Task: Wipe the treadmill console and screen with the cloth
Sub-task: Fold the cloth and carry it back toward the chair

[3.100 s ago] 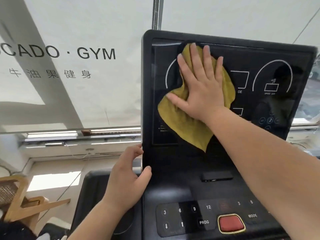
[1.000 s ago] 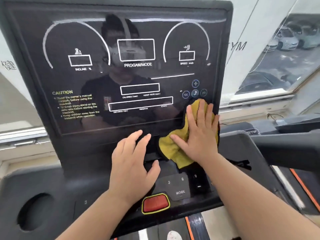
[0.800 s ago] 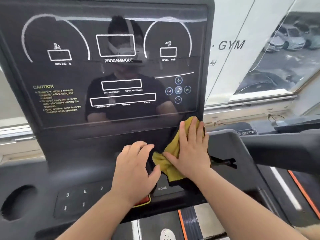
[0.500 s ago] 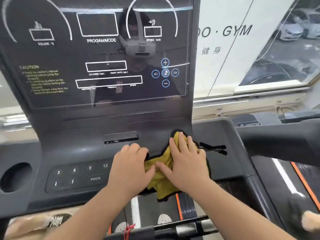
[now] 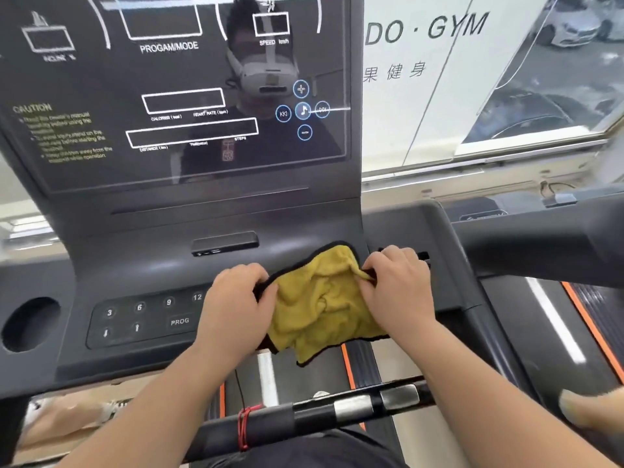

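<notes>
We hold the yellow cloth [image 5: 320,305] stretched between our hands: left hand [image 5: 233,305] pinches its left edge, right hand [image 5: 398,292] grips its right edge. It lies over the console [image 5: 141,265], hiding the buttons beneath. Above our hands, the screen [image 5: 182,96] is cut off at the top.

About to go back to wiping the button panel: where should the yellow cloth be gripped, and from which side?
Grip the yellow cloth at its dark-trimmed left and right edges, coming in from each side, as the left hand and right hand do now. It lies crumpled over the console front lip, lower part hanging free, so pinching opposite edges probably spreads it flat best.
</notes>
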`<act>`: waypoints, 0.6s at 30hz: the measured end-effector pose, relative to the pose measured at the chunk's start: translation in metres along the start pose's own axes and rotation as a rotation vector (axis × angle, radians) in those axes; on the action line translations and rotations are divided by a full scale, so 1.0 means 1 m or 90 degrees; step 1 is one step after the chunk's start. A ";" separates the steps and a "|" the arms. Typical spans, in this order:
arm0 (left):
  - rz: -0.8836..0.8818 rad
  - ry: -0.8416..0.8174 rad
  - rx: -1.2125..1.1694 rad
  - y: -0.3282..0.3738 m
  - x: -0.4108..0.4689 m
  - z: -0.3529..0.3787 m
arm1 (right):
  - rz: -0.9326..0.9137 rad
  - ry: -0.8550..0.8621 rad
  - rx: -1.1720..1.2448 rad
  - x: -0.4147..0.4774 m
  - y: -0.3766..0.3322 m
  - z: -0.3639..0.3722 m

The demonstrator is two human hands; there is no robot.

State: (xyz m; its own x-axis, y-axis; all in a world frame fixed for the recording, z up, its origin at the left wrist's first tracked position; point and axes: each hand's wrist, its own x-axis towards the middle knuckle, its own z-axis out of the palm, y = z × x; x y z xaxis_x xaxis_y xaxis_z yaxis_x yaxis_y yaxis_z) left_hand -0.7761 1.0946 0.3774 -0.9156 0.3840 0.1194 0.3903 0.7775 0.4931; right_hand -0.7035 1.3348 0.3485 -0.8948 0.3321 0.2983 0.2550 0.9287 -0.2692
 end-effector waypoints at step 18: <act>0.000 -0.679 -0.400 0.042 -0.014 -0.002 | 0.530 0.146 0.343 -0.169 -0.053 -0.108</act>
State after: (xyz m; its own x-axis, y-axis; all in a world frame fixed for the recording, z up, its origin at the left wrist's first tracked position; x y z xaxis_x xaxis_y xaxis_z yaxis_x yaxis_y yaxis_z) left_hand -0.7473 1.1212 0.3985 -0.2642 0.8265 -0.4971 0.0062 0.5169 0.8560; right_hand -0.5265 1.2470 0.4117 -0.4019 0.9155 -0.0194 0.5150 0.2084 -0.8314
